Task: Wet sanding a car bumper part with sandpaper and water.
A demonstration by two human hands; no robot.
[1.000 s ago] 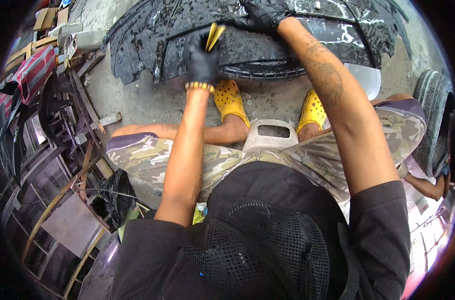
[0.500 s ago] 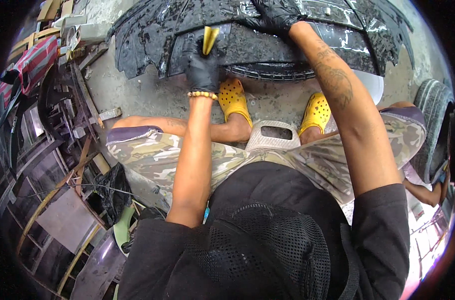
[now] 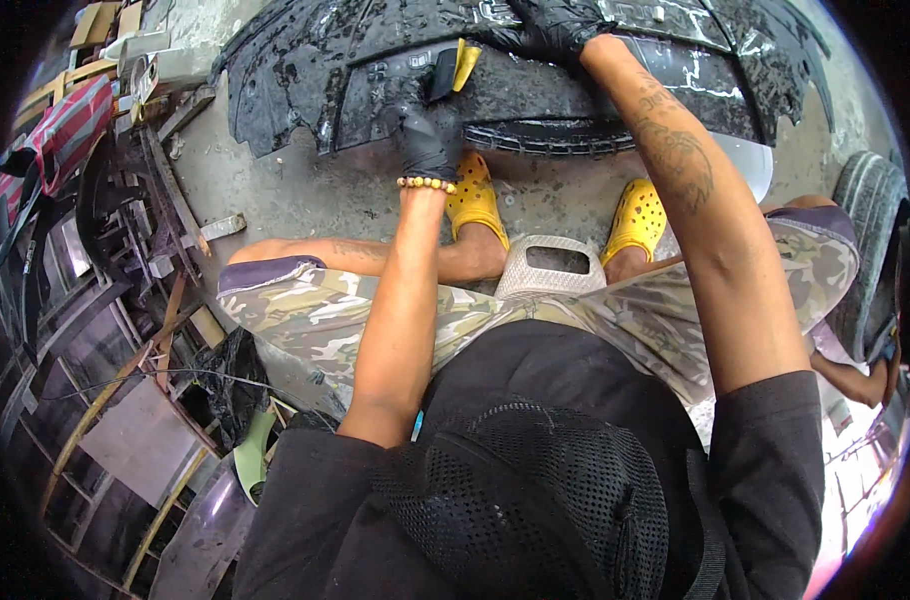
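In front of me lies a large wet black plastic car panel (image 3: 555,90), spotted with dirt and shiny water patches. My left hand (image 3: 422,138), in a black glove with a beaded bracelet at the wrist, is over its left-middle part. It is closed on a folded sheet, black on one side and yellow on the other, that looks like sandpaper (image 3: 465,64). My right hand (image 3: 560,28), also black-gloved, rests on the panel's upper middle, its fingers stretched out to the left. A small pale bit (image 3: 658,13) lies on the panel right of it.
I sit on a low woven-pattern plastic stool (image 3: 550,268), my feet in yellow clogs (image 3: 635,222) just before the panel. Scrap parts and a metal rack (image 3: 115,400) crowd the left, with a red striped bag (image 3: 75,125). A tyre (image 3: 865,250) stands at right; another person's arm (image 3: 855,380) shows beside it.
My left hand has shifted slightly right and the folded sheet has turned, now showing its black side too. My right hand stays nearly in place on the panel.
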